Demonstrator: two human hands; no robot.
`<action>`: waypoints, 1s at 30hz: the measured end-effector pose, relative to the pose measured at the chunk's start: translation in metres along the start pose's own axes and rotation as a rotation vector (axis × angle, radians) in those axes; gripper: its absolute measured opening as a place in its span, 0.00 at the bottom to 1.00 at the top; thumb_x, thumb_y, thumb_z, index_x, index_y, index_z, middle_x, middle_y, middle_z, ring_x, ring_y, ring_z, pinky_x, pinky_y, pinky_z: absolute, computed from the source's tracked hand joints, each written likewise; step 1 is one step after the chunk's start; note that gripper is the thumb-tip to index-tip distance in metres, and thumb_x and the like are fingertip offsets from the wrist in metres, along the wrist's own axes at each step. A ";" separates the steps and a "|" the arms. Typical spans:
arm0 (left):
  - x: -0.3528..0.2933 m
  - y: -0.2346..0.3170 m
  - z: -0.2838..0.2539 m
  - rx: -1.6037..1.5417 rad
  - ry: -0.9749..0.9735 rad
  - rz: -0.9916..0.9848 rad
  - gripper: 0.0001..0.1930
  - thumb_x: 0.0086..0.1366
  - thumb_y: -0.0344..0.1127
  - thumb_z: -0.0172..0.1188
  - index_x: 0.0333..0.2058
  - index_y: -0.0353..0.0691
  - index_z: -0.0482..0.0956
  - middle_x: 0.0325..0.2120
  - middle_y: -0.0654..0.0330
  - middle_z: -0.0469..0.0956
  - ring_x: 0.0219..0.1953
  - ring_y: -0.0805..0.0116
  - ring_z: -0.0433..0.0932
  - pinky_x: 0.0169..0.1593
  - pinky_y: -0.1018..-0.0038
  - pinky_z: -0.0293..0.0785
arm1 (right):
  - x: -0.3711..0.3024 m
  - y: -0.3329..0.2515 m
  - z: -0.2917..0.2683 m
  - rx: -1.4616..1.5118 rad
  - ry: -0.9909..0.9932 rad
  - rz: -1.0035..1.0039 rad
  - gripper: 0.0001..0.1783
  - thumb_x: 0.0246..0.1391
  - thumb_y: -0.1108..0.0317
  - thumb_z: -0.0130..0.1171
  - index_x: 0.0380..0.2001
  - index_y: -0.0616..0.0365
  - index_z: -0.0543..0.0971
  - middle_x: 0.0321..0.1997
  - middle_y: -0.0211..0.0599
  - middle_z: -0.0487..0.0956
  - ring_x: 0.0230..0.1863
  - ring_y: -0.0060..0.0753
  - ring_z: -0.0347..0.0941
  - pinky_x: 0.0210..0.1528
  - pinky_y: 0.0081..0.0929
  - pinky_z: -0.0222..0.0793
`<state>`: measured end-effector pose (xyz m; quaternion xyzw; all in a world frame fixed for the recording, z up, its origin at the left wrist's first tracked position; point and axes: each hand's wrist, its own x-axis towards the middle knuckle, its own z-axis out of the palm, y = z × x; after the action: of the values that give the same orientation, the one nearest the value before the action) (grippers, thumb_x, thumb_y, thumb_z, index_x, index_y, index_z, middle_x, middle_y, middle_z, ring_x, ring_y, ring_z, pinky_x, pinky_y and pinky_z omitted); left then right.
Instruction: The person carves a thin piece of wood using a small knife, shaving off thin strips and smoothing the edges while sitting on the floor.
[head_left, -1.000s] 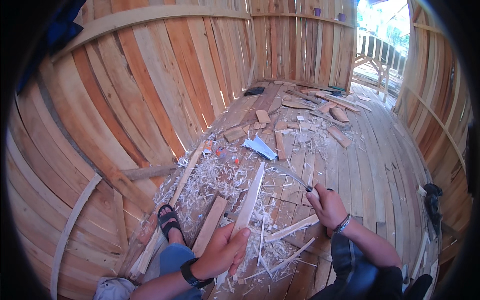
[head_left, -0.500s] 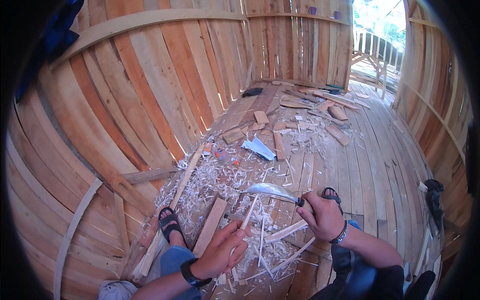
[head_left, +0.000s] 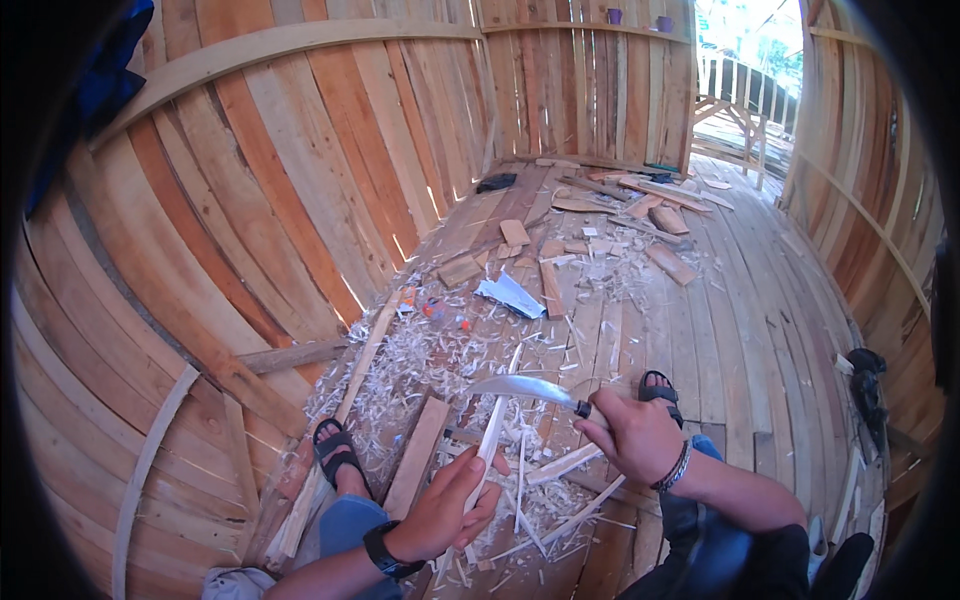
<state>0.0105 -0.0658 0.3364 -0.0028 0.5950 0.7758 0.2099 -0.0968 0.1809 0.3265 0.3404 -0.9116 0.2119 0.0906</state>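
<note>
"What's closest in?"

"The left hand (head_left: 455, 505), with a black wristband (head_left: 381, 549) behind it. Thumb and fingers are closed around the lower part of a thin wooden strip (head_left: 489, 445), which points up and away from the body."

"And the right hand (head_left: 638, 438)?"

"Curled tight round the handle of a curved knife (head_left: 525, 386), a bracelet (head_left: 676, 468) at its wrist. The blade reaches leftward across the strip, beyond the left hand; I can't tell whether its edge bites the wood."

"What's around them?"

"A black sandal (head_left: 340, 448) on the left foot, its mate (head_left: 660, 393) on the right. Between the feet lies a thick plank (head_left: 417, 455), with pale curled shavings (head_left: 385, 365) scattered about."

"Farther off?"

"A bluish-white sheet (head_left: 511, 295), then wood offcuts (head_left: 668, 220) strewn toward the back wall (head_left: 570, 95). Two purple cups (head_left: 614, 16) stand on its rail (head_left: 580, 29), left of a bright doorway (head_left: 745, 60)."
</note>
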 end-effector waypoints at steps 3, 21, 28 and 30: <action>-0.001 -0.004 -0.001 0.012 0.009 -0.004 0.19 0.76 0.46 0.29 0.49 0.40 0.64 0.14 0.69 0.56 0.08 0.81 0.52 0.12 0.84 0.52 | -0.007 -0.012 -0.005 -0.038 -0.005 -0.080 0.18 0.60 0.51 0.53 0.33 0.55 0.68 0.22 0.43 0.76 0.22 0.49 0.76 0.22 0.42 0.71; 0.000 -0.007 -0.004 0.055 -0.021 -0.015 0.19 0.76 0.47 0.28 0.48 0.39 0.63 0.14 0.68 0.56 0.08 0.80 0.52 0.12 0.84 0.54 | 0.004 0.010 -0.006 0.000 -0.002 -0.004 0.19 0.61 0.49 0.52 0.33 0.56 0.68 0.20 0.43 0.76 0.21 0.51 0.75 0.21 0.42 0.70; 0.000 -0.002 -0.001 -0.011 -0.022 -0.040 0.20 0.76 0.48 0.27 0.48 0.38 0.63 0.14 0.68 0.56 0.08 0.80 0.54 0.12 0.83 0.55 | 0.001 0.011 0.000 0.044 -0.027 0.037 0.19 0.61 0.49 0.50 0.34 0.56 0.68 0.19 0.44 0.75 0.21 0.51 0.75 0.22 0.44 0.70; 0.000 -0.004 -0.003 0.006 -0.035 -0.025 0.21 0.76 0.48 0.27 0.48 0.38 0.63 0.14 0.68 0.57 0.08 0.79 0.54 0.12 0.83 0.55 | -0.007 -0.005 -0.004 0.079 -0.059 -0.064 0.19 0.61 0.49 0.50 0.34 0.56 0.67 0.19 0.44 0.76 0.22 0.51 0.75 0.22 0.44 0.70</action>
<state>0.0109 -0.0675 0.3319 0.0040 0.5937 0.7711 0.2300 -0.0880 0.1835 0.3291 0.3789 -0.8933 0.2349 0.0570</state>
